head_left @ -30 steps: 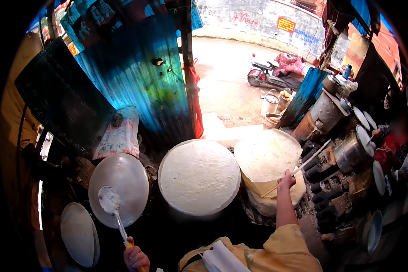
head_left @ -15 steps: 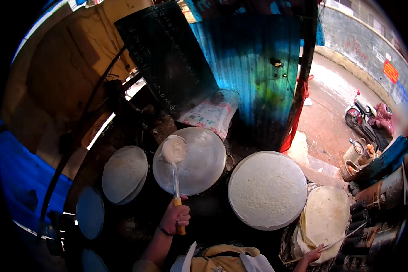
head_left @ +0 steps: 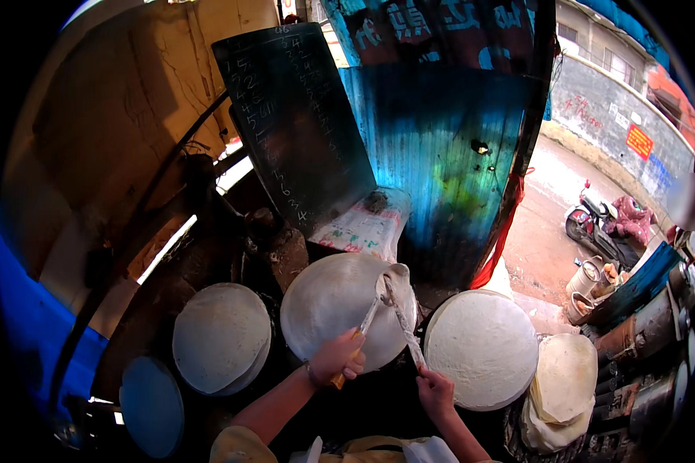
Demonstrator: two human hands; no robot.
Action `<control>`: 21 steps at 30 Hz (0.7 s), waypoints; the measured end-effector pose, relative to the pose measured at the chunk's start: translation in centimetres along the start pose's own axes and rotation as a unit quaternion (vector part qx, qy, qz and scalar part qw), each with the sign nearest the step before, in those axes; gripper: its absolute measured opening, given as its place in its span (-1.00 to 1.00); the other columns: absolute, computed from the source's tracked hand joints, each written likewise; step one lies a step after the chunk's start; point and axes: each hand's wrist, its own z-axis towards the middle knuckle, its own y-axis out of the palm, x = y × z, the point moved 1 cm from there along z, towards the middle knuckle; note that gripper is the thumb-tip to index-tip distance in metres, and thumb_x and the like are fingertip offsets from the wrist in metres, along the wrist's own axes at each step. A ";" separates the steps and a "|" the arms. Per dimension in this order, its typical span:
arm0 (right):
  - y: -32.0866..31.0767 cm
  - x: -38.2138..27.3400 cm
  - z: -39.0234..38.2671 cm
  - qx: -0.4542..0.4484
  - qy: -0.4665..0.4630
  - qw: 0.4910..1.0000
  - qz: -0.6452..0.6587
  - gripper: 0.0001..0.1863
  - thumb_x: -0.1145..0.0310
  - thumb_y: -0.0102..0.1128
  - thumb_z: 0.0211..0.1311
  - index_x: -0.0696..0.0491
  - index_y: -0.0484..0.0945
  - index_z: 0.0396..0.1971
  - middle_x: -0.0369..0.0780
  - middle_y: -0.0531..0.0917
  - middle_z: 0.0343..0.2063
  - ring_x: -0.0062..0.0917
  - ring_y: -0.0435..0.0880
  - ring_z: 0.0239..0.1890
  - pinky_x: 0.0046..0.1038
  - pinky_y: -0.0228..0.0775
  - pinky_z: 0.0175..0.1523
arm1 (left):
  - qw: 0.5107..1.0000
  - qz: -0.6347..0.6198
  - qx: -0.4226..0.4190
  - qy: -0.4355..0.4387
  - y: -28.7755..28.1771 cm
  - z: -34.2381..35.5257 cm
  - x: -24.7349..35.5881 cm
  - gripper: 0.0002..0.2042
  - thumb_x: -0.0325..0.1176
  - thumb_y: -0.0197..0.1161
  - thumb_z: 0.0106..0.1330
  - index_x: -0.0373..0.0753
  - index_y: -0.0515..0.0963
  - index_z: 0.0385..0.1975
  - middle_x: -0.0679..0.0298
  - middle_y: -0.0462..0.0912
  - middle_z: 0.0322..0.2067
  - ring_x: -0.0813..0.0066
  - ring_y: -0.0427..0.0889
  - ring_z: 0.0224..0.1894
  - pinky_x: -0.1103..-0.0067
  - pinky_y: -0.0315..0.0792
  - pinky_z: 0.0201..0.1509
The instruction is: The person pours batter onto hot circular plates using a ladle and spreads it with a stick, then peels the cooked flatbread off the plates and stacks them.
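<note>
My left hand (head_left: 337, 356) is closed around the wooden handle of a metal ladle (head_left: 369, 318). Its bowl is over the right part of the round grey griddle (head_left: 328, 297) in the middle. My right hand (head_left: 436, 392) grips a long stick (head_left: 409, 336) coated in something whitish; its upper end meets the ladle's bowl, and I cannot tell whether it is inside. Right of the griddle lies a round pale flatbread (head_left: 479, 351), covering whatever is under it. A pile of thin flatbreads (head_left: 565, 378) sits at the far right.
Left of the griddle are another round pale disc (head_left: 220, 339) and a bluish, shaded one (head_left: 153, 405). Behind stand a dark chalkboard (head_left: 301, 123), a white printed sack (head_left: 367, 224) and a blue corrugated sheet (head_left: 440, 162). A scooter (head_left: 594, 224) is parked on the street.
The ladle has moved right across the griddle. My right hand has come from the flatbread pile to the griddle's front right, its stick now at the ladle. The view has shifted.
</note>
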 end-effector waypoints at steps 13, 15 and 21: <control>11.5 0.3 -0.8 0.067 0.253 0.921 0.289 -0.81 0.40 0.18 0.08 0.13 0.53 -0.30 -0.38 0.39 -0.81 -0.73 0.28 -0.87 -0.65 0.05 -0.80 | 0.906 0.372 0.151 0.132 -7.0 6.1 2.3 -0.54 -0.40 0.07 0.14 -0.01 0.35 0.11 0.29 0.44 -0.61 0.58 0.37 -0.72 0.60 0.30 -0.70; 11.1 -2.9 0.6 0.021 0.305 0.883 0.356 -0.84 0.36 0.15 0.12 0.09 0.51 -0.31 -0.39 0.35 -0.82 -0.73 0.23 -0.89 -0.65 0.02 -0.83 | 0.887 0.400 0.188 0.134 -7.3 6.3 2.5 -0.55 -0.41 0.09 0.11 -0.04 0.39 0.08 0.20 0.53 -0.54 0.47 0.48 -0.64 0.56 0.40 -0.59; 11.8 -3.6 2.4 0.049 0.350 0.845 0.401 -0.86 0.33 0.10 0.16 0.06 0.45 -0.35 -0.36 0.31 -0.81 -0.69 0.21 -0.89 -0.65 -0.01 -0.84 | 0.813 0.487 0.253 0.196 -9.0 8.9 3.5 -0.57 -0.38 0.09 0.07 -0.07 0.42 0.02 -0.07 0.55 -0.26 0.11 0.55 -0.17 0.45 0.39 -0.06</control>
